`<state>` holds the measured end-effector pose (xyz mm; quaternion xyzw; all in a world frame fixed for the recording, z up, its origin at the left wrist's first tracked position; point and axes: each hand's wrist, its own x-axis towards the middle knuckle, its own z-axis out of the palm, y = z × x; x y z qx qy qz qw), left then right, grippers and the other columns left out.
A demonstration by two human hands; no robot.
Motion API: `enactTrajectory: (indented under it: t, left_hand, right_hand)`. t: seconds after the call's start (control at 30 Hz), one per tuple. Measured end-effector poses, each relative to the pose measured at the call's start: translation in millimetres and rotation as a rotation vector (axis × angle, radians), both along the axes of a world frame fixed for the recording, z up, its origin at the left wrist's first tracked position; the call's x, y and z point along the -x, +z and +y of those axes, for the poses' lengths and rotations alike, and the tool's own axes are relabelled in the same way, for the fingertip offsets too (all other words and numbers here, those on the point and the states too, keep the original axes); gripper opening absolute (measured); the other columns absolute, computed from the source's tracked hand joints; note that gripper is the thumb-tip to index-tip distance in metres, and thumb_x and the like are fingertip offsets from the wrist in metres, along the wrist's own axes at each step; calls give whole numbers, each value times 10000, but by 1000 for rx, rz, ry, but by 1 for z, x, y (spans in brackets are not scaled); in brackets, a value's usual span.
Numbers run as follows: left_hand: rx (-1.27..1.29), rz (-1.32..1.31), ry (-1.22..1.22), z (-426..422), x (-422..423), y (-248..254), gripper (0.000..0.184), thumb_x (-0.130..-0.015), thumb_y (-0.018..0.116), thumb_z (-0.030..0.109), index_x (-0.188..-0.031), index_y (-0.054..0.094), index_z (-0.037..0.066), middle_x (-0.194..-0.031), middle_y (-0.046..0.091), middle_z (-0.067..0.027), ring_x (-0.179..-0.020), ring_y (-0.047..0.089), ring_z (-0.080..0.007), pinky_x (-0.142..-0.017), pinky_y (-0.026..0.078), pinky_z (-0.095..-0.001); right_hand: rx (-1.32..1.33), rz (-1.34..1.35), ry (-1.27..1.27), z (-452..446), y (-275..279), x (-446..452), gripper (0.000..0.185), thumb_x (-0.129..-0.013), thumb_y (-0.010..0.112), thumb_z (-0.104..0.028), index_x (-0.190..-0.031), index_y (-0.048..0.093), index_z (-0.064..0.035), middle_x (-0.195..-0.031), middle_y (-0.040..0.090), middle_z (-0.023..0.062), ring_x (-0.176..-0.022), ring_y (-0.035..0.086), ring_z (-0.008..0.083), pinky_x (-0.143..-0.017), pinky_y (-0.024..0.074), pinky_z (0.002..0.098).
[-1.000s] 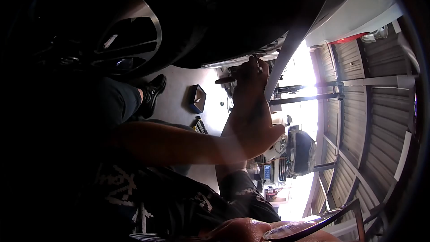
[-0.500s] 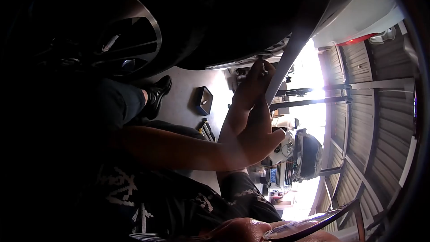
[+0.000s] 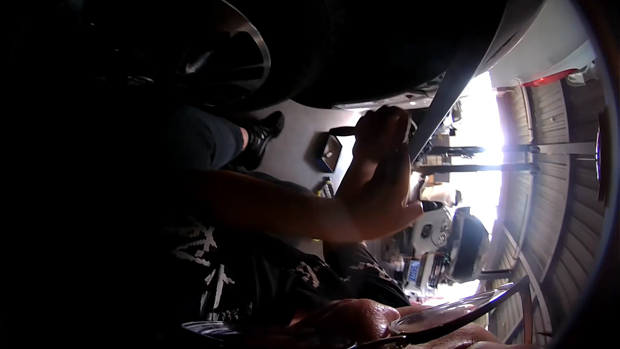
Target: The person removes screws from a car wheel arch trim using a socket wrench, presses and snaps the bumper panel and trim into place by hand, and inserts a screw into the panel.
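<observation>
Tool (image 3: 342,131), clearer than a moment ago, sits in your closed right hand (image 3: 382,130), suggesting a turned grip. Left hand (image 3: 380,205), near the panel's (image 3: 449,99) lower edge: grip cannot be told.

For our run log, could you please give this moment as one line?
Right hand: closed around dark handle | left hand: near panel edge | floor: open box

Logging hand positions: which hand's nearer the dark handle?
Right. The right hand is curled, with the dark handle jutting from it; the left hand is lower in the picture, apart from the handle.
</observation>
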<state>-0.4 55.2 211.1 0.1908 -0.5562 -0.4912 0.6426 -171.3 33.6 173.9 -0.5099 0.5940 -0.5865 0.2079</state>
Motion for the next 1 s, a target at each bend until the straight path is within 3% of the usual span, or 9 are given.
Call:
enactTrajectory:
  t: [0.2,0.23,0.3,0.33,0.43,0.5,0.6,0.8,1.0]
  left_hand:
    - [-33,-222,71,-27,-14,-21,492,-981,594,464,-1305,603,94,-1021,750,-203,-945,713,-402,-842,532,-580]
    - [-89,41,-164,-31,-29,-13,366,-1028,548,320,-1252,608,38,-975,739,-210,-873,708,-394,-762,558,-528]
    - [-327,70,-647,-52,-44,-19,494,-926,546,52,-1414,515,-17,-1350,613,-168,-1335,542,-235,-1114,422,-368]
    - [-212,190,-512,-58,-33,-30,333,-989,474,59,-1281,626,8,-1116,721,-74,-1092,669,-155,-1002,497,-319]
    - [-173,-25,-231,-79,-50,-51,337,-1017,457,65,-1313,606,2,-1201,695,-102,-1126,630,-176,-1050,467,-342]
    - [-155,181,-104,-78,-42,-33,436,-1032,468,87,-1444,510,-49,-1368,628,-192,-1317,578,-253,-1170,399,-400]
    - [-177,387,-143,-77,-32,-30,348,-1022,466,45,-1348,559,-34,-1389,593,-136,-1298,556,-252,-1157,394,-424]
    - [-48,198,160,-63,-24,-11,531,-1034,483,147,-1490,430,-122,-1528,491,-250,-1441,469,-347,-1246,307,-493]
    - [0,172,131,-65,-27,3,635,-1015,531,254,-1498,402,-137,-1512,490,-274,-1444,460,-369,-1256,275,-535]
  right_hand:
    - [-90,-606,317,-11,-79,62,690,-1010,580,-595,-1278,622,39,-929,704,193,-627,633,219,-545,488,298]
    - [-109,-705,397,-11,-95,67,692,-1009,580,-598,-1277,623,39,-928,704,193,-625,633,219,-543,488,297]
    - [-146,-871,644,0,-116,67,698,-1008,580,-603,-1277,625,39,-926,704,194,-620,632,219,-539,487,297]
    - [-141,-915,763,11,-127,68,700,-1008,580,-606,-1276,625,39,-925,705,194,-618,632,219,-536,487,296]
    - [39,-767,846,33,-102,36,674,-925,721,-573,-1102,717,78,-987,747,232,-661,714,298,-570,555,370]
    - [152,-680,792,42,-87,20,611,-902,779,-487,-1006,742,115,-932,757,233,-586,709,329,-490,543,357]
    - [193,-651,925,47,-64,12,489,-922,767,-369,-1023,758,109,-1058,767,254,-727,770,385,-667,645,486]
    - [55,-313,859,47,-40,5,298,-948,742,-227,-980,749,70,-964,778,182,-892,733,300,-827,554,377]
    - [185,-275,870,37,-40,6,200,-944,737,-143,-954,724,56,-821,701,142,-803,650,258,-744,505,362]
